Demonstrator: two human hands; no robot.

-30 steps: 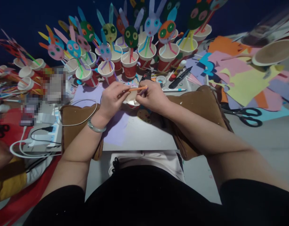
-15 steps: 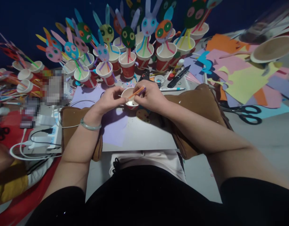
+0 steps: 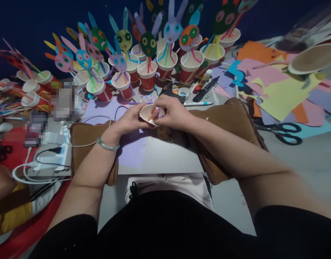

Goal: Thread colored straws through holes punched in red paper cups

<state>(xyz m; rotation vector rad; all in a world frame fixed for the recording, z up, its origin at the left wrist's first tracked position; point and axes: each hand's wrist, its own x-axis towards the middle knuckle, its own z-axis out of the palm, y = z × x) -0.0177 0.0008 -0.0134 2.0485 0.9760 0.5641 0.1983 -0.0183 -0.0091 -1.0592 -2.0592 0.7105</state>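
Observation:
A paper cup (image 3: 145, 112) is tilted towards me over the tabletop, its white inside showing. My left hand (image 3: 131, 119) is closed round the cup's left side, with a pale bangle on the wrist. At the cup's right rim, the fingers of my right hand (image 3: 174, 112) reach into the mouth and pinch an orange strip (image 3: 154, 114), which looks like a pipe cleaner. A purple strip (image 3: 160, 112) shows beside it, partly behind the fingers. Beneath the hands lies a round, tan paper piece (image 3: 163, 133), partly covered.
Behind stand several red-and-white cups (image 3: 147, 77) with paper rabbit heads on coloured stems. A black glue gun (image 3: 172, 92) and a marker (image 3: 199, 103) lie beyond my hands. Scissors (image 3: 285, 133) and coloured paper scraps (image 3: 279, 97) are at right. A power strip (image 3: 64, 153) with cables lies left.
My left hand has slid further round the cup, which now tips more towards me. My right fingers have pushed the orange and purple strips deeper into the cup, more upright.

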